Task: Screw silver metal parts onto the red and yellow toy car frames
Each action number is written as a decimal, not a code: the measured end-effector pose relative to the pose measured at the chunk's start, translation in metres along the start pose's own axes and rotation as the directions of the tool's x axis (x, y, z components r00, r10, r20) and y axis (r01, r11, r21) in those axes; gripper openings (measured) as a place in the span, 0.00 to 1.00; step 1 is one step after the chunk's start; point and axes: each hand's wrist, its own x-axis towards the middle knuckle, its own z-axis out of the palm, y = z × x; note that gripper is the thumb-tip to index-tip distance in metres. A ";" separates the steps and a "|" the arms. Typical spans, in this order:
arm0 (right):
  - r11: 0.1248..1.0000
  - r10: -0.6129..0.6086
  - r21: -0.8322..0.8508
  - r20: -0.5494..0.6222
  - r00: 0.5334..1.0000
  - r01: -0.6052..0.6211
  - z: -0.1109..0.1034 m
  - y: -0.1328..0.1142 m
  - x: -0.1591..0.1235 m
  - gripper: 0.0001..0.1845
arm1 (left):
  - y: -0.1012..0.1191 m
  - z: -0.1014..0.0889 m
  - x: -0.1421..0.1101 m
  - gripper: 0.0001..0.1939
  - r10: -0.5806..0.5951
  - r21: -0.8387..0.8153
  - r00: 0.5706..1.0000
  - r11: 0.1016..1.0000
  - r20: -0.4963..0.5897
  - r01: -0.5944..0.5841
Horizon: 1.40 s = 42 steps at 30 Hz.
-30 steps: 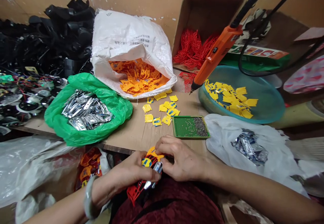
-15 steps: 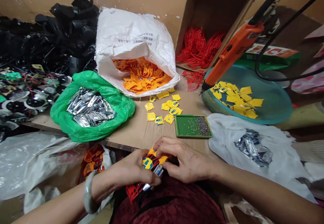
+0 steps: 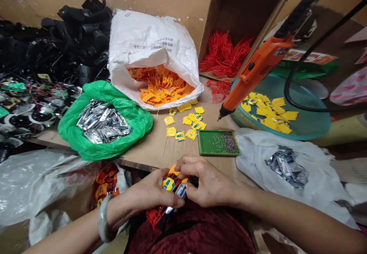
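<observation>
Hands (image 3: 209, 181) — yellow tag (image 3: 168, 183) (plastic, probably)

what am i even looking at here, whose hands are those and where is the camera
These pictures come from a camera worn on a person's head, looking forward and down, so the two bare arms at the bottom are that person's own. No machine is doing the handling. The left hand and right hand together hold a small yellow plastic tag with a blue mark, along with a red plastic lattice and a silver foil piece. On the brown cardboard surface lie loose yellow tags and a green pegged tray. Around it are a white woven sack of orange pieces, a green plastic bag of silver pieces, and a teal plastic basin of yellow pieces beneath an orange corded electric tool.
</observation>
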 end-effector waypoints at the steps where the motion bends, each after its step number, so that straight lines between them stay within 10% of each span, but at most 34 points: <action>1: 1.000 0.001 -0.012 0.002 1.000 -0.001 0.000 -0.001 0.000 0.07 | 0.000 0.000 0.000 0.18 0.001 0.001 1.000 1.000 0.003 -0.001; 42: 0.797 -0.442 -0.464 -0.013 0.897 0.386 0.014 0.012 -0.002 0.14 | 0.002 -0.013 0.002 0.20 -0.048 -0.059 0.999 0.997 -0.003 0.048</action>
